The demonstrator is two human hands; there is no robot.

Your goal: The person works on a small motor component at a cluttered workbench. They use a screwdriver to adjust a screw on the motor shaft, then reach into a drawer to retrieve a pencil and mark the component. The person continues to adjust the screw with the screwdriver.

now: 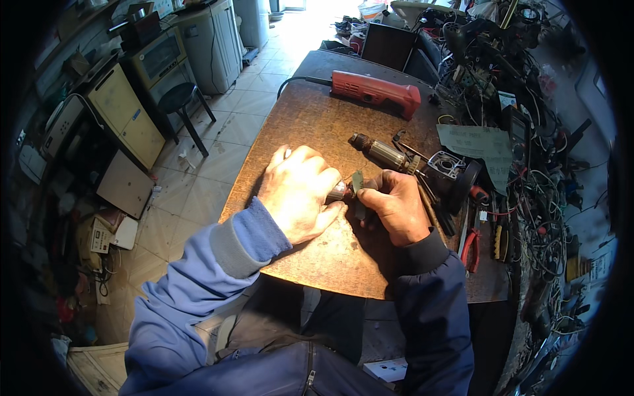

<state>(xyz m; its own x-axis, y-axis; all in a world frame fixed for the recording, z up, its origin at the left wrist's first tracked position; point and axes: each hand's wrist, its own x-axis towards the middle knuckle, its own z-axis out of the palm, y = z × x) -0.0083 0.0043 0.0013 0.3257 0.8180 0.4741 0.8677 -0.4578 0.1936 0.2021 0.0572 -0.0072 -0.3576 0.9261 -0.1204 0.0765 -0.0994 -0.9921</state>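
My left hand (pixel 300 195) is closed around a motor armature (pixel 337 191) just above the wooden tabletop; only its end shows past my fingers. My right hand (pixel 397 206) pinches a small grey-green strip of sandpaper (pixel 358 181) between thumb and fingers. The strip stands against the end of the armature, between my two hands. Most of the armature's body is hidden by my left hand. Just beyond my right hand lies a second armature (pixel 386 153) with a metal body and a toothed end.
A red power tool body (pixel 375 92) with a black cord lies at the table's far end. To the right are a metal gear housing (pixel 446 165), a torn sandpaper sheet (pixel 477 146), red-handled pliers (pixel 470 249) and heaped wires (pixel 538 198). A black stool (pixel 178 99) stands left.
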